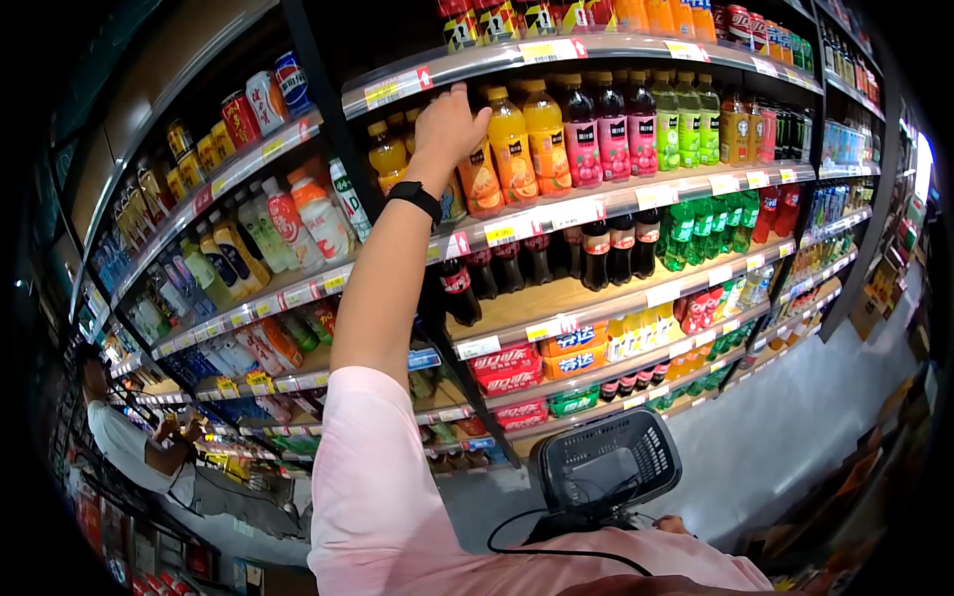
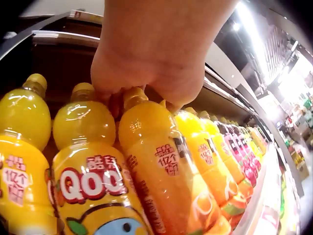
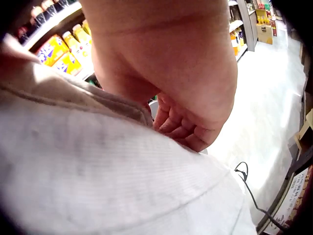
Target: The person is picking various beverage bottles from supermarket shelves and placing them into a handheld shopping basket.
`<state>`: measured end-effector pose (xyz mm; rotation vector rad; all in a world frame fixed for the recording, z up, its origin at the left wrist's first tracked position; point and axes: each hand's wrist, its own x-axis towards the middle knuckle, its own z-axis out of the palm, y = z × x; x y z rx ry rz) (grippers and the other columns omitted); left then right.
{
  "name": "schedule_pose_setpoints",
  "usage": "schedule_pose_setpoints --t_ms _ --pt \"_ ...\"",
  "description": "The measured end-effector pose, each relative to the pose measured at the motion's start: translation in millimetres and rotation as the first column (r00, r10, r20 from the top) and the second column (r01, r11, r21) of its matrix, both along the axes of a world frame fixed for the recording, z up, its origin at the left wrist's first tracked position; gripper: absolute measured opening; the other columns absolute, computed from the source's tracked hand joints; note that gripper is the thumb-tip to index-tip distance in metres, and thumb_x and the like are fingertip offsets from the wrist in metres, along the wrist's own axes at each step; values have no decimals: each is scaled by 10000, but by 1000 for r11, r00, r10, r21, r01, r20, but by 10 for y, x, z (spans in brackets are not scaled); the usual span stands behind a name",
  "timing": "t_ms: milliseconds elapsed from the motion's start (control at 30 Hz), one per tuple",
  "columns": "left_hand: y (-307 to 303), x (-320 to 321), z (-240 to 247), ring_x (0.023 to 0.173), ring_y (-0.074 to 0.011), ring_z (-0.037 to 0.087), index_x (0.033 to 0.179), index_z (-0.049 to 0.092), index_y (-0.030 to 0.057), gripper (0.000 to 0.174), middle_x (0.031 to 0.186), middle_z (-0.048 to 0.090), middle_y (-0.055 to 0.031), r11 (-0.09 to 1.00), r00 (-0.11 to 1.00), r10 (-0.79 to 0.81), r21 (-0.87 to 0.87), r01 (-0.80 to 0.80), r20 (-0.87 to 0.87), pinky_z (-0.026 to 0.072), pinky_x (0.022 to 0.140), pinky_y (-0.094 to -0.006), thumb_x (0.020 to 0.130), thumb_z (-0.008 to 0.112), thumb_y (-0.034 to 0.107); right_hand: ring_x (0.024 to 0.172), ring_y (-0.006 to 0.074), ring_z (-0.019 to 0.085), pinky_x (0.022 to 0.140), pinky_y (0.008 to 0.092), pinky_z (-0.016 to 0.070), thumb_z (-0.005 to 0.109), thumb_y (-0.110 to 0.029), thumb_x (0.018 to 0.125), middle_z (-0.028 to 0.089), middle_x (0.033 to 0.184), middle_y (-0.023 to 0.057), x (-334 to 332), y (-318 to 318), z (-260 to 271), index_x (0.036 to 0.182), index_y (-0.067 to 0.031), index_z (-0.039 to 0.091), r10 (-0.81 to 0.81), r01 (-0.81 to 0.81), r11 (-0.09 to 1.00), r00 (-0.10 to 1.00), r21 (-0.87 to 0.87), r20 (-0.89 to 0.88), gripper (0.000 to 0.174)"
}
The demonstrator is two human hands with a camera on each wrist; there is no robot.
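At the upper shelf, my left hand reaches in among the bottled juices, a black band on its wrist. In the left wrist view its fingers and thumb close round the neck of an orange juice bottle, which leans among its neighbours. Left of it stands a yellow Qoo bottle; more orange juice bottles stand on the other side. My right hand hangs low beside my light shirt, fingers loosely curled, with nothing visible in them. Cloth hides part of it. A dark shopping basket is near it in the head view.
Pink and green drink bottles continue along the same shelf. Below are cola bottles and boxed drinks. A price-tag rail edges the shelf. A black cable loops by my body. Another person stands at the left.
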<state>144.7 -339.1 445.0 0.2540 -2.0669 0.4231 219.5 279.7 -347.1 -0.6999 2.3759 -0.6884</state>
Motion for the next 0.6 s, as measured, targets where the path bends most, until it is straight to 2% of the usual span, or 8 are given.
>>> schedule_pose_setpoints --t_ms 100,267,367,433,467,533,567,600 --pt "-19 -88 68 975 -415 671 1057 630 -80 471 993 683 -307 961 994 -108 256 109 -19 528 882 -486 887 573 357 955 329 702 867 378 563 717 -306 748 731 998 158 16 15 -27 993 -105 771 7 -7 1000 999 3 53 321" --pt "59 -192 48 1006 -403 665 1138 666 -1 409 1067 690 -260 961 999 32 274 -37 25 526 897 -490 861 506 254 977 325 697 877 378 560 719 -305 745 731 1006 154 7 44 -157 1001 -107 772 40 -37 999 994 -34 99 328" --pt "110 -252 120 1088 -365 647 1132 716 57 395 1167 687 -204 954 979 158 237 -184 127 523 936 -450 859 493 235 985 323 695 881 378 558 719 -304 744 731 1009 153 25 25 -249 1005 -108 772 83 -78 996 992 -53 95 331" --pt "8 -304 174 1087 -368 646 1107 722 46 399 1171 683 -207 960 985 104 244 -135 135 518 943 -448 869 479 253 1009 337 681 895 397 549 727 -286 749 727 1037 163 94 -50 -114 1008 -109 771 -126 128 992 972 0 199 317" --pt "-49 -336 194 1086 -371 644 1082 728 34 409 1176 679 -211 965 988 48 249 -83 144 513 950 -446 878 464 271 1009 337 681 895 397 549 727 -286 749 727 1037 163 95 -110 -16 1008 -109 771 -127 130 992 972 0 200 317" --pt "-153 -388 208 1072 -381 644 1046 728 16 433 1149 681 -223 964 990 27 258 -62 140 505 959 -447 892 440 299 948 321 693 854 390 550 724 -238 784 734 1004 159 77 -188 83 995 -55 757 -271 249 962 913 110 304 281" --pt "-179 -412 195 1059 -391 644 1010 729 -2 466 1123 683 -235 962 991 8 269 -45 135 498 967 -448 905 416 327 948 321 693 854 390 550 724 -238 784 734 1004 159 72 -191 96 995 -55 757 -275 252 961 912 113 305 281" --pt "-148 -399 187 1059 -391 644 1010 729 -2 466 1123 683 -235 961 990 6 274 -44 138 498 967 -448 905 416 327 923 302 695 831 379 547 720 -210 797 735 978 155 37 -159 33 990 -24 748 -174 173 984 935 30 308 269"
